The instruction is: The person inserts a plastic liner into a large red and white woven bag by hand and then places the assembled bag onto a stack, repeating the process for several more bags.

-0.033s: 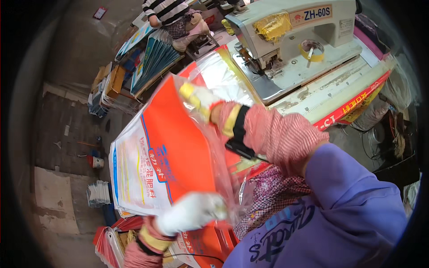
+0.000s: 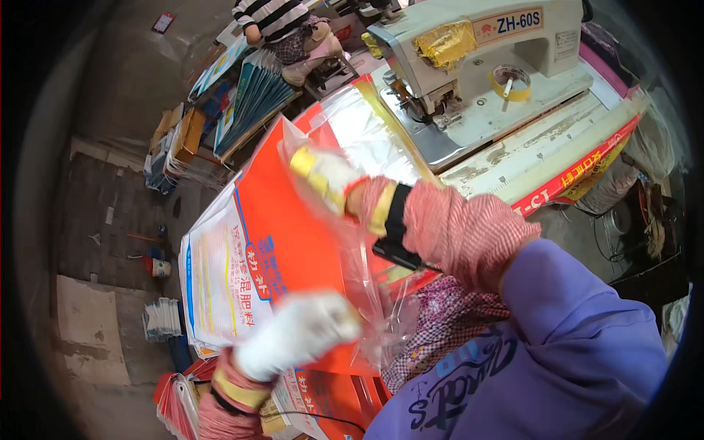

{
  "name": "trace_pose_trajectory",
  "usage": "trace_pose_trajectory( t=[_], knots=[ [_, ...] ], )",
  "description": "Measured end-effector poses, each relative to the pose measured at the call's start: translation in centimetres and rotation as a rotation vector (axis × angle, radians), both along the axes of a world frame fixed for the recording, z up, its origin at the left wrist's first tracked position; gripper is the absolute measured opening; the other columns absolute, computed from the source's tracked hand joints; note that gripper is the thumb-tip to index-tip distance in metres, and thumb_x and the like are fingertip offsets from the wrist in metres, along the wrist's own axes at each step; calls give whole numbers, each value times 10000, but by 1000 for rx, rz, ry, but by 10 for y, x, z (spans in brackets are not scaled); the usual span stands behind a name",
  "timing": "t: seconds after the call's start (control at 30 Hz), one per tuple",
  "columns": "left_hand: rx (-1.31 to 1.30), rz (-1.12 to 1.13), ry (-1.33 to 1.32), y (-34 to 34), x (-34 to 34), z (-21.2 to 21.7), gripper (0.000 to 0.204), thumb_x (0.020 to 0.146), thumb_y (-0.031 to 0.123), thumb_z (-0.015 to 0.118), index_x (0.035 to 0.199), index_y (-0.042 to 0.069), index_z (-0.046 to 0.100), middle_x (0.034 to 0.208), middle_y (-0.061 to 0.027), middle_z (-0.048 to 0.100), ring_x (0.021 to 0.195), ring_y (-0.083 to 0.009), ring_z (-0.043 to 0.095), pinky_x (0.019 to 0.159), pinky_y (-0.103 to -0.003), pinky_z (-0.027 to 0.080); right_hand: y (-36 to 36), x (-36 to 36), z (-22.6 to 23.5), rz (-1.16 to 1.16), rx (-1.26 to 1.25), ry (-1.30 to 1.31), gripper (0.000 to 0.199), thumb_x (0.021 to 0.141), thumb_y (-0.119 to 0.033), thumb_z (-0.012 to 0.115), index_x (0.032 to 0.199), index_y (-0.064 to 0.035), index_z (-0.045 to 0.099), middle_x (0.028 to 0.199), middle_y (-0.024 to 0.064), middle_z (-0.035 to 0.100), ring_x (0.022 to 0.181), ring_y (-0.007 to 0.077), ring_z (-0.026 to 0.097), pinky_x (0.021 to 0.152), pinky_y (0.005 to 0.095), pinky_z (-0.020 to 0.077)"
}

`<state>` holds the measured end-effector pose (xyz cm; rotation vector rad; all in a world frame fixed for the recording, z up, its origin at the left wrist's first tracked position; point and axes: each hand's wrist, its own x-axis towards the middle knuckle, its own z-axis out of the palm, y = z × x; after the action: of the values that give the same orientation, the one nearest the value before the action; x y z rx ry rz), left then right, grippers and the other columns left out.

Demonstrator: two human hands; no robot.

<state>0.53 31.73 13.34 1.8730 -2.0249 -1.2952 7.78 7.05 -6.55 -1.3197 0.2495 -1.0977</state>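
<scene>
An orange and white printed sack [image 2: 249, 242] lies in front of me with a clear plastic liner [image 2: 367, 293] hanging loose over its right side. My right hand [image 2: 326, 176], in a white and yellow glove, grips the liner's upper edge near the top of the sack. My left hand [image 2: 297, 334], in a white glove, closes on the lower edge of the sack where the liner bunches. Both hands are blurred by motion. A checked red sleeve covers my right forearm.
A cream industrial sewing machine [image 2: 477, 66] stands on its table at the upper right, with a yellow tape roll [image 2: 510, 81] on its bed. More orange sacks [image 2: 176, 403] are stacked at the lower left. Another person in a striped top [image 2: 282, 29] sits beyond blue-green stacks [image 2: 257, 95].
</scene>
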Motion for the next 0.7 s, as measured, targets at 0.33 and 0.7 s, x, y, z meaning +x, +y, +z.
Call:
trace_pose_trajectory(
  t=[0.33, 0.7],
  knots=[
    [-1013, -257, -1104, -158, 46, -14, 161, 715, 91, 629, 864, 48, 583, 988, -82, 593, 893, -302, 558, 743, -385, 463, 94, -121, 109, 338, -250, 642, 432, 809, -412, 559, 1160, -161, 538, 976, 114, 627, 791, 262, 615, 725, 367, 471],
    [-593, -101, -1237, -195, 96, 27, 218, 810, 178, 492, 913, 62, 646, 813, -195, 612, 814, -360, 593, 718, -424, 470, 104, -75, 37, 370, -828, 857, 279, 725, -180, 556, 971, -88, 651, 761, 162, 654, 703, 315, 645, 590, 420, 505]
  ],
)
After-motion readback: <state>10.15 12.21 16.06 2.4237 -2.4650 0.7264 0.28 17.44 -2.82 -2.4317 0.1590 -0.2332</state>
